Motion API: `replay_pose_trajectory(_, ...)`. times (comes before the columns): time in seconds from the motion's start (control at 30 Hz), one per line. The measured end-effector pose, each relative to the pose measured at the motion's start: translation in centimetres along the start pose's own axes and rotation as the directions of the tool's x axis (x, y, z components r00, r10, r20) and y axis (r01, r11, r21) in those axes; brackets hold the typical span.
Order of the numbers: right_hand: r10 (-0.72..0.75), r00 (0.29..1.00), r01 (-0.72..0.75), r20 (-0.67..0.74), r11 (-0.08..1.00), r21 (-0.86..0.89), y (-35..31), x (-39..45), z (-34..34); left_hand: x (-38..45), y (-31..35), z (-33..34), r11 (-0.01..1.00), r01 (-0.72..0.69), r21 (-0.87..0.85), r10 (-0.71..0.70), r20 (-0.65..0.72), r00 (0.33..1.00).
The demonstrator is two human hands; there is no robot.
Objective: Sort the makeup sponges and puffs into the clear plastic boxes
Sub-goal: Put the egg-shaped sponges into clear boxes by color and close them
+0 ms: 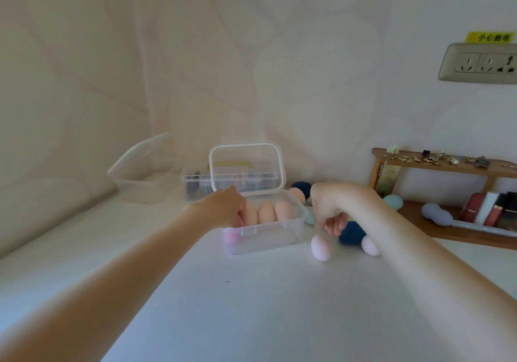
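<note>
Loose sponges [321, 247] surround the open box [268, 230].

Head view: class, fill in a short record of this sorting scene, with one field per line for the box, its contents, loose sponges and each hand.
open box: clear plastic box, lid up, on the white table
contents: three peach sponges standing in a row; something pink in its near left corner
loose sponges: two pink sponges and a dark blue sponge right of the box
left hand: reaching into the box; grip hidden
right hand: fingers curled above the pink sponges; whether it holds anything is unclear
</note>
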State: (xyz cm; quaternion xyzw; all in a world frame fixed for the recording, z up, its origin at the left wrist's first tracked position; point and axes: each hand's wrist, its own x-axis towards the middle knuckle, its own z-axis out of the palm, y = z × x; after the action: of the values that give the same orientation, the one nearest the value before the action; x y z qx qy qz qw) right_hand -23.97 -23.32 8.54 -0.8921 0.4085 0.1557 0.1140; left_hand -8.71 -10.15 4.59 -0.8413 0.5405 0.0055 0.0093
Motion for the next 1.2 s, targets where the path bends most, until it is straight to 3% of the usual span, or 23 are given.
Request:
replay_pose_trajectory(0.37,-0.011,0.999,0.012,0.034,0.999,-0.052,0.5,-0.6,1.3,-0.2,-0.1,0.1,1.000,-0.005,-0.013,0.005,0.003,1.000)
replay_pose_trajectory(0.53,-0.082,0.976,0.075,-0.201,0.996,-0.045,-0.4,-2.3,-1.6,-0.4,0.2,-0.1,1.000,-0.005,-0.025,0.005,0.001,1.000)
replay_pose_trajectory(0.6,-0.158,0.915,0.180,-0.371,0.983,0.026,-1.6,-2.5,-2.2,-0.5,0.2,-0.2,0.999,-0.003,-0.034,0.003,-0.001,1.000)
replay_pose_trajectory(0.67,-0.237,0.858,0.330,-0.456,0.934,0.135,-3.0,-2.3,-1.8,-0.6,0.2,-0.2,0.999,-0.003,-0.043,0.003,-0.001,1.000)
replay_pose_trajectory(0.8,-0.283,0.888,0.387,-0.361,0.885,0.257,-5.1,-0.9,0.7,-0.6,0.2,-0.1,0.999,0.000,-0.042,-0.001,-0.009,1.000)
replay_pose_trajectory(1.0,-0.303,0.908,0.368,-0.290,0.907,0.206,-6.1,1.0,2.9,-0.3,0.0,0.2,0.999,-0.010,-0.050,0.009,-0.017,1.000)
replay_pose_trajectory(1.2,-0.294,0.902,0.360,-0.316,0.917,0.174,-6.5,2.0,3.6,-0.3,-0.1,0.4,0.996,-0.035,-0.087,0.032,-0.043,0.999)
